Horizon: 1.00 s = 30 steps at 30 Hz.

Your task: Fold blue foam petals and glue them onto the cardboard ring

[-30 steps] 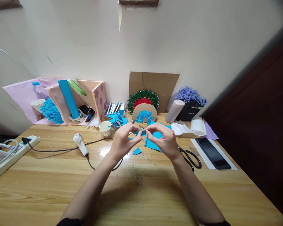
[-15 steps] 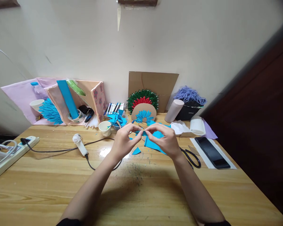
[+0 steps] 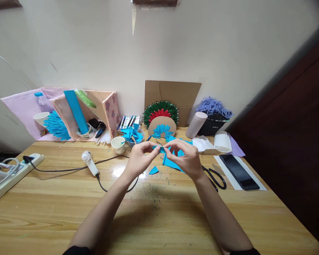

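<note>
A small piece of blue paper is pinched between my two hands, just above the table. My left hand is closed on its left end, thumb against fingertips. The right end sits in the pinch of my right hand. Part of the piece is hidden by the fingers. Beneath my right hand lie larger blue paper sheets. One cut blue scrap rests on the wood below my hands. Behind them stands a cardboard disc bearing a fan of blue paper petals.
Scissors with black handles lie right of my right hand, near a phone. A white glue gun with a black cord is at left. A paper cup and a bowl of blue scraps stand behind my left hand.
My left hand has shifted slightly left, and more of the blue paper now shows between the fingertips. My right hand stays in nearly the same place.
</note>
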Each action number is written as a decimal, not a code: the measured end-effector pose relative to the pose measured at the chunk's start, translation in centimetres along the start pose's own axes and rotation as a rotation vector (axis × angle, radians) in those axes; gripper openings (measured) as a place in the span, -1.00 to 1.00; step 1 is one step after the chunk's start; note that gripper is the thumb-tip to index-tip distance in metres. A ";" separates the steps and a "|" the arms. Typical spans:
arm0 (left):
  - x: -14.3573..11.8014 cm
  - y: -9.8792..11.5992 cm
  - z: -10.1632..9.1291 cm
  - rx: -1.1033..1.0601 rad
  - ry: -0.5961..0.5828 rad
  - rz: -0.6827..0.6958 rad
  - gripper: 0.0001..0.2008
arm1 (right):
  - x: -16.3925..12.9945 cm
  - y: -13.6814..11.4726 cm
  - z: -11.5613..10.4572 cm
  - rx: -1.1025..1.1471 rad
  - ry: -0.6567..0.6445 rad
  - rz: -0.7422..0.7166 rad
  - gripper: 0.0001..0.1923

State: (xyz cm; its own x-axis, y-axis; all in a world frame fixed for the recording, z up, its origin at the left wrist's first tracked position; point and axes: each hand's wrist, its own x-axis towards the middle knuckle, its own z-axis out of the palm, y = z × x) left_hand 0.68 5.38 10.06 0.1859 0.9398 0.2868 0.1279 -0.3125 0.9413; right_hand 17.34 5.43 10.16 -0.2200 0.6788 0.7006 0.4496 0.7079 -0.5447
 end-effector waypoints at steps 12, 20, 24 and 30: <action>0.5 0.4 -0.9 -0.195 -0.140 -0.284 -0.78 | 0.1 0.7 -0.2 -0.083 -0.109 -0.252 -0.85; 0.3 0.5 -1.0 -0.169 -0.099 -0.241 -0.82 | 0.2 1.0 -0.3 0.019 -0.115 -0.202 -0.85; -0.2 0.7 -0.5 -0.117 0.022 -0.121 -0.84 | 0.2 0.7 -0.4 0.161 -0.110 0.015 -0.84; -1.0 1.2 0.0 0.056 0.096 0.102 -0.89 | 0.3 0.5 -0.3 0.234 -0.099 0.129 -0.92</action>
State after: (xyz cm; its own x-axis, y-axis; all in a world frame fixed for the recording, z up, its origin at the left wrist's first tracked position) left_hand 0.70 4.09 10.94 0.1074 0.9107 0.3988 0.1676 -0.4120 0.8956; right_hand 17.79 5.94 10.20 -0.2627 0.7739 0.5763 0.2697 0.6324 -0.7262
